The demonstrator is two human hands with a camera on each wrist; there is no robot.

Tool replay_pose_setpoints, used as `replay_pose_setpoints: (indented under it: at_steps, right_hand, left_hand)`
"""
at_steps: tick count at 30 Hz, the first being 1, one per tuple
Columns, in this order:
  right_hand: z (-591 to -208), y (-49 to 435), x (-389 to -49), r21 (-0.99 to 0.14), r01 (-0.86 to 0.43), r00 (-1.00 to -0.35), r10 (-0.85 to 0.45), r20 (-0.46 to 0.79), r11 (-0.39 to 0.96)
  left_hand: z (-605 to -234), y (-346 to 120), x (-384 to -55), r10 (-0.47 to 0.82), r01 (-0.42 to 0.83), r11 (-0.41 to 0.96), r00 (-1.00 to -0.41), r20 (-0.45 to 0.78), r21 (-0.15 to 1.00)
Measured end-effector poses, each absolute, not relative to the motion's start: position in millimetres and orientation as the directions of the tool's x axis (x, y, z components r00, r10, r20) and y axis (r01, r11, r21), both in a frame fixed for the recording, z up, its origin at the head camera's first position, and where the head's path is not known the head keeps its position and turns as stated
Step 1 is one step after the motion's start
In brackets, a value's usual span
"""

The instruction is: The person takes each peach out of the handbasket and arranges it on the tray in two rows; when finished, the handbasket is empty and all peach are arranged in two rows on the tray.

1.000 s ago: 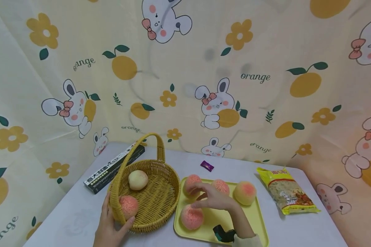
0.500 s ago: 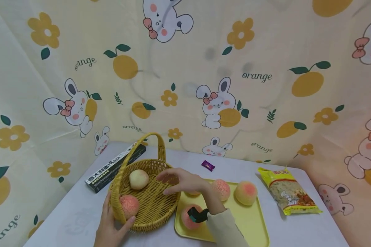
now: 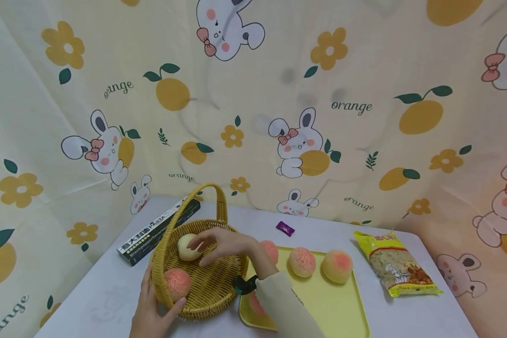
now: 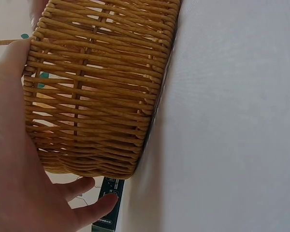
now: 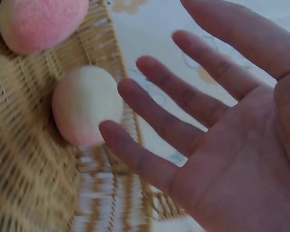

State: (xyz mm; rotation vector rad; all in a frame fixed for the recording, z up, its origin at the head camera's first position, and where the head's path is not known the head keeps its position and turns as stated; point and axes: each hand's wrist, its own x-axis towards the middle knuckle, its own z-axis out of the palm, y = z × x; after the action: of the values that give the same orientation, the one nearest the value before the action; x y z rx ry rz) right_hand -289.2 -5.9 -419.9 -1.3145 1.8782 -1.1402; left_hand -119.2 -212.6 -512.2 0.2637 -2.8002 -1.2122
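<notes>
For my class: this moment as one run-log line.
left hand: holds wicker basket | right hand: over basket, near pale peach | basket: also pink peach | yellow tray: four peaches

Front pink peach (image 3: pixel 255 305) on the tray (image 3: pixel 329 305), largely hidden behind the right sleeve (image 3: pixel 287 300)

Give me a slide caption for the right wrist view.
Right hand, fingers spread, over a woven basket with a pale peach and a pinker peach.

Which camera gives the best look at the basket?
The head view: it takes in nearly the whole basket, though the right hand hides part. The left wrist view shows mainly outer weave, close up; the right wrist view, only part of the inside, blurred.
</notes>
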Motion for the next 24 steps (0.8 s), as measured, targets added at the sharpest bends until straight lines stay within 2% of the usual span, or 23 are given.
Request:
replay_pose_setpoints:
  at_steps: [2,6,10,14,17,24]
  right_hand:
    - [-421,-15,-290,-0.901,-0.406,-0.315,-0.949,-0.016,0.151]
    - [-426,-31,-291,-0.930,-0.321,-0.291,-0.953,-0.085,0.181]
    - [-434,-43,-291,-0.935,-0.299,-0.260,-0.959,-0.111,0.189]
    - [-444,-53,-291,-0.938,-0.299,-0.213,-0.971,-0.112,0.173]
    - [-450,-58,-290,-0.927,-0.317,-0.222,-0.966,-0.132,0.200]
    - [-456,-63,-290,-0.901,-0.363,-0.238,-0.958,-0.159,0.239]
  left_hand:
    - [-513,-213,-120,-0.187,-0.123,0.674,-0.982,0.006,0.729]
    - [-514,-214,-121,-0.190,-0.135,0.672,-0.982,-0.006,0.729]
    - [-515,-215,-121,-0.198,-0.164,0.665,-0.979,-0.039,0.728]
    - [-516,-216,-121,-0.191,-0.137,0.665,-0.981,-0.010,0.734]
    - [-516,-215,-120,-0.181,-0.100,0.666,-0.983,0.030,0.739]
    - [-514,-215,-121,-0.182,-0.102,0.670,-0.983,0.030,0.735]
